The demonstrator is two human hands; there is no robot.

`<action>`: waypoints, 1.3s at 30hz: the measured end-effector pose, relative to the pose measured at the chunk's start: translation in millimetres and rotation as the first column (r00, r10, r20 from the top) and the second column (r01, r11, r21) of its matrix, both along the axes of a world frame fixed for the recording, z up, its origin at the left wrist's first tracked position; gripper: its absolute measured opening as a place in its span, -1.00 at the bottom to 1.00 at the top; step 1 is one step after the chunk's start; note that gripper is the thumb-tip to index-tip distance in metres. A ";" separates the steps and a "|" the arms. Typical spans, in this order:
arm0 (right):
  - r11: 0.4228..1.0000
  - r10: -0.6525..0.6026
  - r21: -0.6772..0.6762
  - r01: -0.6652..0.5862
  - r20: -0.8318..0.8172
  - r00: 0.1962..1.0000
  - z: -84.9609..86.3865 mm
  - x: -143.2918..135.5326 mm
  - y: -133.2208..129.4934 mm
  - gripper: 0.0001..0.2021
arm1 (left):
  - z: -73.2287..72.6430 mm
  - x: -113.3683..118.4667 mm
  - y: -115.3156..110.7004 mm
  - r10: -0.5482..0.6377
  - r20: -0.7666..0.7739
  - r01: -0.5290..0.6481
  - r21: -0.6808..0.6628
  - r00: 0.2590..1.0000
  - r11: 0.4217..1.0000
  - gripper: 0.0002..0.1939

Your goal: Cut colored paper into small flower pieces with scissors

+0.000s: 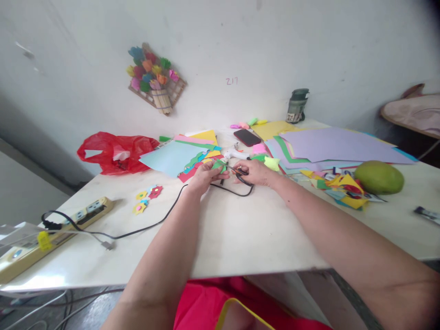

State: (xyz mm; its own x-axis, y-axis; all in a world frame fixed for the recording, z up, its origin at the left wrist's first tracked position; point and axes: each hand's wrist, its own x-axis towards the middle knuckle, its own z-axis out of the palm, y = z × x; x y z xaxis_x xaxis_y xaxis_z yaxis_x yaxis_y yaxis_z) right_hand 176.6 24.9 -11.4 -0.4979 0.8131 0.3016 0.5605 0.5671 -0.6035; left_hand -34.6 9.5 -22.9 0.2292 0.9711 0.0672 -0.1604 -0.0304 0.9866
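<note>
Near the middle of the table, my left hand (pixel 205 176) pinches a small piece of green paper (pixel 218 164). My right hand (pixel 256 172) is closed round the handles of a pair of scissors (pixel 242 174), whose blades point left and meet the green paper. A white glue gun (pixel 236 154) lies just behind my hands, and its black cord runs under them to the left. Small paper flowers (pixel 147 199) in yellow, blue and red lie left of my left forearm.
Coloured sheets (pixel 172 158) lie at the back left beside a red plastic bag (pixel 115 151). A power strip (pixel 82 217) is at the left edge. On the right are large purple paper (pixel 338 143), a green mango-like fruit (pixel 378 177) and paper scraps (pixel 349 190). A phone (pixel 247 137) and a bottle (pixel 297 105) stand behind.
</note>
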 end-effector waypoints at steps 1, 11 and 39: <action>1.000 -0.001 -0.002 0.001 0.000 1.000 -0.4 0.1 0.3 -0.58 | -0.1 -0.1 0.0 -0.001 0.003 0.001 -0.001 1.000 1.000 -0.66; 1.000 0.025 -0.001 -0.025 -0.008 1.000 -1.8 1.6 3.2 -0.57 | -1.4 -1.8 0.8 -0.044 0.032 0.044 -0.006 0.999 0.999 -0.69; 0.996 0.041 0.082 -0.039 -0.021 0.999 -3.8 3.5 4.6 -0.60 | -3.3 -2.0 0.9 -0.091 0.032 0.091 -0.011 0.995 0.996 -0.67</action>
